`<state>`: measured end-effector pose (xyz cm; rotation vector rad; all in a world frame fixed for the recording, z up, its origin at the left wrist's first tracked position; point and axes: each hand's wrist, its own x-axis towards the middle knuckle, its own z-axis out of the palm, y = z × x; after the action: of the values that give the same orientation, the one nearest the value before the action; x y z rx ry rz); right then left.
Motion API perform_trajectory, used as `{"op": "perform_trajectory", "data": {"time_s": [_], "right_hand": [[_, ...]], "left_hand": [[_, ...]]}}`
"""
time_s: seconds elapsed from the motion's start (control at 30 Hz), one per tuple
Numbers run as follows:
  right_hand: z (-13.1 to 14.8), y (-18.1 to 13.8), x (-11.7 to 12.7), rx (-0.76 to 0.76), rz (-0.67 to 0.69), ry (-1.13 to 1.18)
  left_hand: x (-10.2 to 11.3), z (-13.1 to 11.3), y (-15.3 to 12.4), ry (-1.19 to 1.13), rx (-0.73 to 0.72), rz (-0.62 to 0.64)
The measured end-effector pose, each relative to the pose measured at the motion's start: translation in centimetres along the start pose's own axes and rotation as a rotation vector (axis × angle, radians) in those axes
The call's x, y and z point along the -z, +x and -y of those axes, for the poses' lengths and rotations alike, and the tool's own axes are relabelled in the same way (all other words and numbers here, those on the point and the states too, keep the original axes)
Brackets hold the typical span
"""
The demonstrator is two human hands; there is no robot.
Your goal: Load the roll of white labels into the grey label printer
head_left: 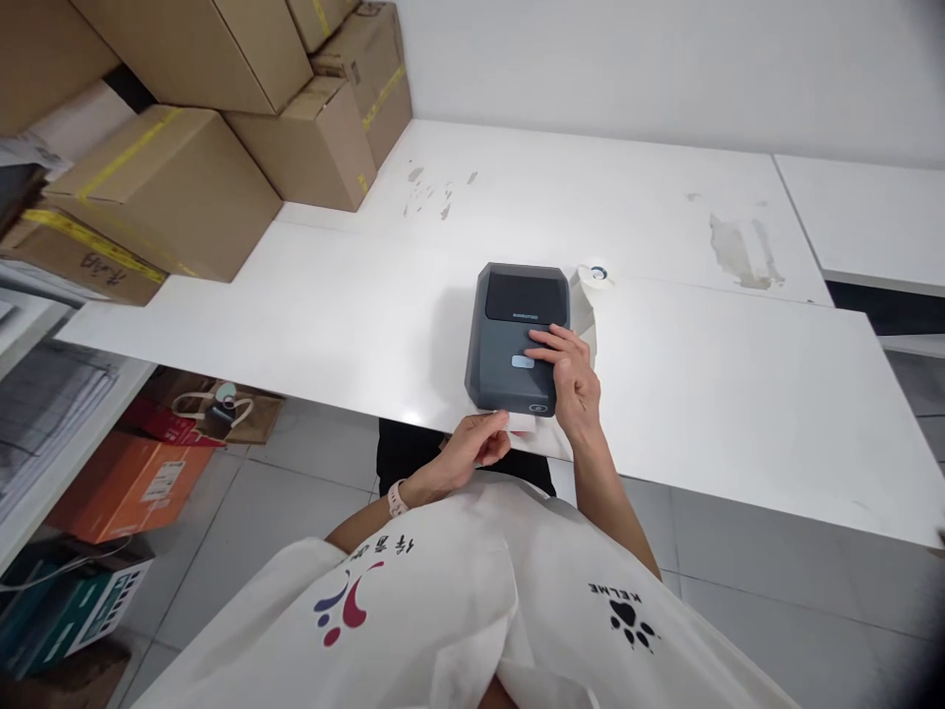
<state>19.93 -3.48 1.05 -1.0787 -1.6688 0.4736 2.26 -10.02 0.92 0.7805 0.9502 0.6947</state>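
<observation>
A dark grey label printer (509,340) sits near the front edge of the white table, with a light button on its top. From its front end sticks out a white paper label (523,422). My left hand (476,438) is closed in a pinch on the label's left end, just below the printer. My right hand (572,379) lies along the printer's right side, its fingers stretched over the top beside the button. Behind the printer, at its right, stands a small roll of white paper (595,274), whose loose strip runs down along the printer's side, partly hidden by my right hand.
Cardboard boxes (169,187) are stacked on the table's left end against the wall. The table (724,394) has worn patches on its back half. At lower left, an orange box (137,483) and other boxes stand on the floor beside a shelf (89,414).
</observation>
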Motion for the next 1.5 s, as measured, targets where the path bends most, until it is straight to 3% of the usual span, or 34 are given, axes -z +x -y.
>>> {"op": "perform_trajectory", "data": {"time_s": [0.1,0.33,0.47,0.7,0.77,0.97,1.1,1.23,1.37,1.5], "right_hand": [[0.2,0.0,0.1,0.000,0.014,0.001],[-0.1,-0.2,0.4,0.093,0.044,-0.073],[0.2,-0.1,0.7,0.175,0.055,-0.260],[0.7,-0.5,1.3,0.126,0.159,-0.363],[0.5,-1.6,1.1,0.080,0.139,-0.287],[1.1,-3.8,0.0,-0.026,-0.069,-0.047],[2.4,-0.6,0.4,0.022,-0.127,-0.059],[2.6,5.8,1.5,0.074,-0.154,-0.091],[1.8,13.5,2.1,0.110,-0.097,-0.056],[1.9,18.3,2.8,0.123,-0.127,-0.083]], "left_hand": [[-0.4,-1.1,0.2,-0.069,0.060,0.043],[0.1,-1.0,0.2,0.076,0.017,-0.033],[0.6,-0.7,0.5,0.138,0.016,-0.025],[1.5,0.2,0.3,0.251,-0.041,-0.031],[1.9,0.4,-0.1,0.273,-0.122,-0.106],[4.3,-0.7,-0.1,0.215,-0.352,-0.566],[5.4,-2.4,2.3,0.285,-0.467,-0.641],[5.3,-4.4,5.7,0.413,-0.464,-0.538],[4.9,-6.2,8.6,0.489,-0.437,-0.383],[5.1,-6.8,10.0,0.560,-0.457,-0.392]]}}
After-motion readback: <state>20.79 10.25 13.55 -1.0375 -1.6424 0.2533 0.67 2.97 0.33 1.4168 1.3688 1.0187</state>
